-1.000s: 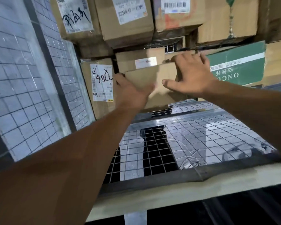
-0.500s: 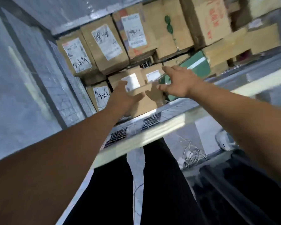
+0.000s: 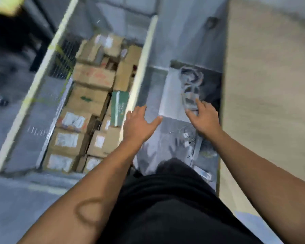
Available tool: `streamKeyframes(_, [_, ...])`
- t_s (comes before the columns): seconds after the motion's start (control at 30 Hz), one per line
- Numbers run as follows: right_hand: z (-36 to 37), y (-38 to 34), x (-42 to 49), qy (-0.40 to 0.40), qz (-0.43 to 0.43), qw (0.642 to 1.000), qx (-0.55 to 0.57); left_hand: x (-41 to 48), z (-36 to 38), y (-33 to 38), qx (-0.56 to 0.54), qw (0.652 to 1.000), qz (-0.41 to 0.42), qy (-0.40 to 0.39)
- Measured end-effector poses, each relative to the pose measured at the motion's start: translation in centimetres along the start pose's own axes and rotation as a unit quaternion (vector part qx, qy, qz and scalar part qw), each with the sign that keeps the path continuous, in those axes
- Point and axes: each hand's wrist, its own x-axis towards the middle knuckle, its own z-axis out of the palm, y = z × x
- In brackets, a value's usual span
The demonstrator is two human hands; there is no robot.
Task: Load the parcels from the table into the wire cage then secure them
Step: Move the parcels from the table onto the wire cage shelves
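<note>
Both hands empty, fingers spreading: left hand [image 3: 139, 124], right hand [image 3: 203, 118]. Parcels [image 3: 88, 110] sitting stacked in wire cage [image 3: 141, 67], left of left hand. Loading looking well along; securing remaining.

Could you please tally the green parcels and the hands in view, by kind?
green parcel: 1
hands: 2 (left hand, right hand)
Total: 3
The brown parcels are too blurred to count.
</note>
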Motion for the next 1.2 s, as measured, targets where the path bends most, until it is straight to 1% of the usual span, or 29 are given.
streamKeyframes(0.1, [-3.2,8.0,-3.3,0.077,0.094,0.990,0.065,0.8,2.0,7.3,0.071,0.989,0.119,-0.046])
streamKeyframes(0.17, [-4.3,12.7,-6.2,0.117,0.151,0.975,0.110,1.0,4.4,12.0,0.117,0.971,0.196,-0.075])
streamKeyframes(0.27, [-5.3,19.1,-11.3,0.166,0.234,0.942,0.172,-0.7,10.1,19.4,0.161,0.938,0.286,-0.114])
streamKeyframes(0.33, [-5.7,23.0,-14.9,0.182,0.275,0.921,0.208,-3.4,14.3,23.5,0.183,0.917,0.329,-0.133])
streamKeyframes(0.4, [-5.7,27.2,-18.3,0.212,0.316,0.892,0.244,-6.5,18.7,26.9,0.194,0.896,0.359,-0.174])
streamKeyframes(0.53, [-4.5,33.9,-24.5,0.254,0.395,0.830,0.300,-11.5,26.7,31.4,0.254,0.841,0.418,-0.232])
streamKeyframes(0.63, [-3.7,37.0,-27.7,0.284,0.430,0.789,0.334,-14.3,31.2,34.0,0.273,0.805,0.460,-0.257])
streamKeyframes(0.77, [-3.0,40.1,-29.3,0.331,0.483,0.711,0.390,-15.6,36.1,37.2,0.274,0.768,0.503,-0.287])
streamKeyframes(0.87, [-2.6,41.5,-28.9,0.344,0.505,0.676,0.411,-14.8,40.7,40.5,0.275,0.741,0.512,-0.335])
streamKeyframes(0.97, [-2.7,42.8,-28.2,0.350,0.526,0.651,0.421,-14.1,46.6,44.4,0.258,0.722,0.522,-0.373])
streamKeyframes(1.0, [-3.0,43.2,-27.9,0.352,0.536,0.636,0.430,-14.0,48.7,45.6,0.250,0.717,0.523,-0.387])
streamKeyframes(1.1, [-4.1,44.8,-26.5,0.363,0.554,0.580,0.473,-13.3,54.4,48.8,0.228,0.716,0.506,-0.423])
streamKeyframes(1.2, [-5.2,46.8,-24.5,0.374,0.557,0.518,0.530,-11.6,58.6,50.7,0.255,0.691,0.512,-0.442])
